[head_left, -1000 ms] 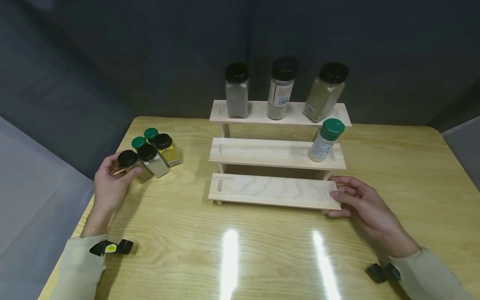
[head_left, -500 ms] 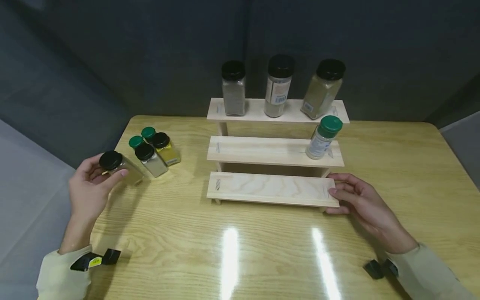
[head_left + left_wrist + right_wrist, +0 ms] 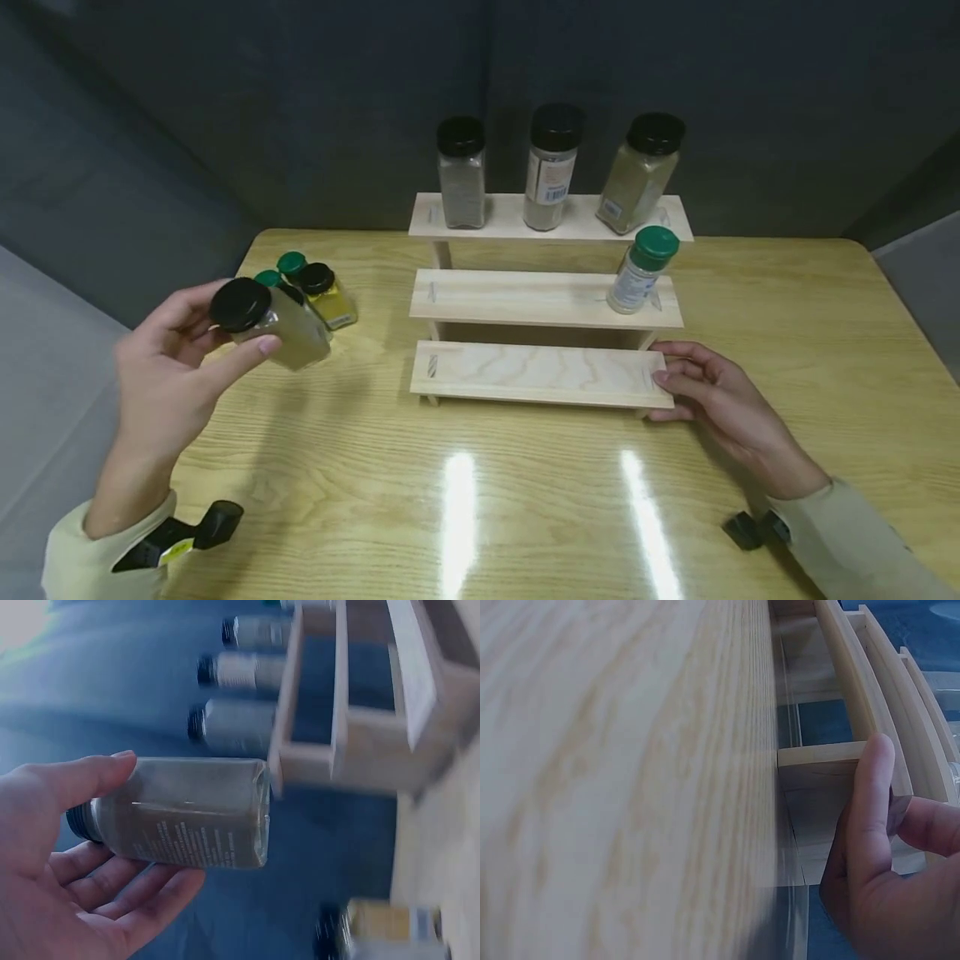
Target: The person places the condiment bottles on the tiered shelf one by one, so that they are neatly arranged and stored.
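Observation:
My left hand [image 3: 168, 367] grips a square glass spice jar [image 3: 292, 329] with a black lid, tilted above the table's left side. In the left wrist view, thumb and fingers close around the jar's lid end, and its lower body shows a brownish filling and small print. At the right end of the three-tier wooden rack [image 3: 525, 371], my right hand [image 3: 723, 408] holds the bottom shelf, thumb on top and fingers behind and below. The right wrist view shows that thumb [image 3: 874, 802] against the shelf's end.
Three black-lidded jars stand on the top shelf: a left one [image 3: 462, 192], a middle one [image 3: 547, 183] and a right one [image 3: 637, 187]. A green-lidded jar [image 3: 633, 283] stands on the middle shelf. Behind the held jar, a yellow jar [image 3: 335, 307] and several others cluster, partly hidden.
My left hand has taken the black-lidded jar out of the cluster, first leftward, then up off the table and slightly right. My right hand keeps its hold on the rack.

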Tool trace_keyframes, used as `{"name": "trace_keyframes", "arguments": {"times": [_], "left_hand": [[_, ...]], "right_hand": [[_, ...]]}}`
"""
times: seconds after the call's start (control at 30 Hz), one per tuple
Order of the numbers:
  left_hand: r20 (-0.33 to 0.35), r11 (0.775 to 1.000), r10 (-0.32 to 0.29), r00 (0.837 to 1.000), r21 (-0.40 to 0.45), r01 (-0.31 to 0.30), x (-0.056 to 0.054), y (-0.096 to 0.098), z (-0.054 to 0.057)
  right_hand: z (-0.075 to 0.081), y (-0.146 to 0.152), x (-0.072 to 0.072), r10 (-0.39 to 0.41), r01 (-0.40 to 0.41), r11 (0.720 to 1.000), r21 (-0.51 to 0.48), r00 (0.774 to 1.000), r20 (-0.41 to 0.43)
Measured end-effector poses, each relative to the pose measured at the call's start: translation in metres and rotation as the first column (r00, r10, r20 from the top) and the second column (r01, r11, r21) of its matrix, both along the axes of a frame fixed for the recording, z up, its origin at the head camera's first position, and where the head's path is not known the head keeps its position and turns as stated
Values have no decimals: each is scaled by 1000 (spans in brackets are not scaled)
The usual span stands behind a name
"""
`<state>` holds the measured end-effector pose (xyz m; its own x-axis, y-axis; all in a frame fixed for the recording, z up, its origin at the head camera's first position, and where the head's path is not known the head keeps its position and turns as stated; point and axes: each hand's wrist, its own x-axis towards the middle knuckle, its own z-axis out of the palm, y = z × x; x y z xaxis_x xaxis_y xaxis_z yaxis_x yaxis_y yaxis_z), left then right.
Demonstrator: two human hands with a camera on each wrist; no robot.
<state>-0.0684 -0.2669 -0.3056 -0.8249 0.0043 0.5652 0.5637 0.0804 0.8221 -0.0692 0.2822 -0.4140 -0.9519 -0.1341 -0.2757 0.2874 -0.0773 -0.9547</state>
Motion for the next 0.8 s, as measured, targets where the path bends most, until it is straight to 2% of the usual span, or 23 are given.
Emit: {"name": "trace_keyframes", "arguments": {"times": [0.1, 0.23, 0.37, 0.5, 0.63, 0.8], "left_hand": [[11, 996, -81, 997, -23, 81, -5, 21, 10], [57, 983, -121, 991, -134, 128, -13, 51, 19], [97, 958, -157, 983, -225, 175, -24, 81, 23], [143, 939, -189, 971, -264, 222, -37, 109, 25], [208, 927, -221, 953, -259, 272, -48, 136, 28], [238, 916, -255, 937, -251, 313, -61, 164, 30]], "right_hand": [[0, 0, 1, -2, 2, 1000, -6, 1000, 0], [0, -1, 1, 4, -5, 1000, -15, 1000, -13], [1, -1, 2, 7, -7, 1000, -13, 1000, -25], [1, -1, 3, 3, -3, 1000, -16, 1000, -26], [1, -2, 4, 2, -3, 1000, -26, 999, -32], [2, -2, 5, -1, -1, 999, -42, 999, -43]]}}
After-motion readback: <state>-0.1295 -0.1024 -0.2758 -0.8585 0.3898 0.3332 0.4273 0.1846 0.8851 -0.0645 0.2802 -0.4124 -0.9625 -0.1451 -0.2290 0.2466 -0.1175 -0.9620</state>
